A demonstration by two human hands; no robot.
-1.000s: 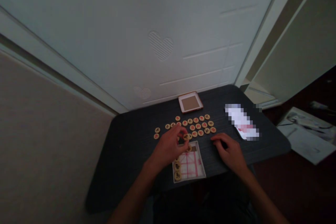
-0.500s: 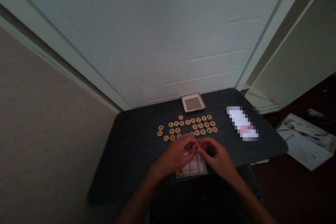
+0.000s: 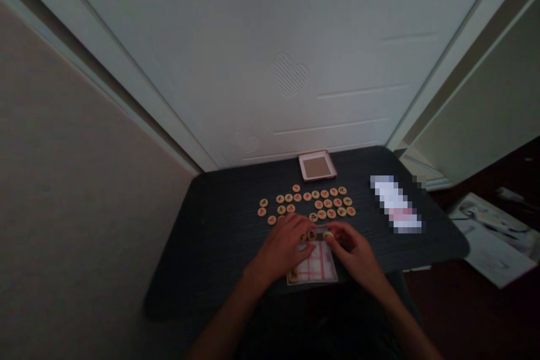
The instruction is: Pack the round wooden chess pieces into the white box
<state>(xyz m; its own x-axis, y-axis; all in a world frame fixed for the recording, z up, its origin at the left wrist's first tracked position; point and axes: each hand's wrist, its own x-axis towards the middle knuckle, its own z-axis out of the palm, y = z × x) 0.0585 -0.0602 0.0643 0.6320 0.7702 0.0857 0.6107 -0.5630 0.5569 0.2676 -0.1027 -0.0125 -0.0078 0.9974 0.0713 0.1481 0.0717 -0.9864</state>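
My left hand (image 3: 284,244) is curved over the left part of a box (image 3: 334,271) lined with a white and red-lined sheet (image 3: 316,264). A round piece (image 3: 311,235) with a dark mark lies by its fingertips. My right hand (image 3: 352,247) pinches another round piece (image 3: 328,235) between thumb and fingers at the box's upper right. One more piece (image 3: 293,275) rests in the box's lower left corner. Beyond my hands, several round pieces (image 3: 324,203) with red or black characters lie in loose rows, a few partly hidden by my left hand.
An open shallow lid (image 3: 301,169) lies at the back of the dark table (image 3: 189,247), against a white door (image 3: 202,39). A blurred white and pink item (image 3: 394,202) is on the right. White boxes (image 3: 498,247) lie beyond the table's right edge.
My hands have moved apart; the right now has a piece at the box's upper right, and a piece shows by the left fingertips. The whole view has shifted slightly.
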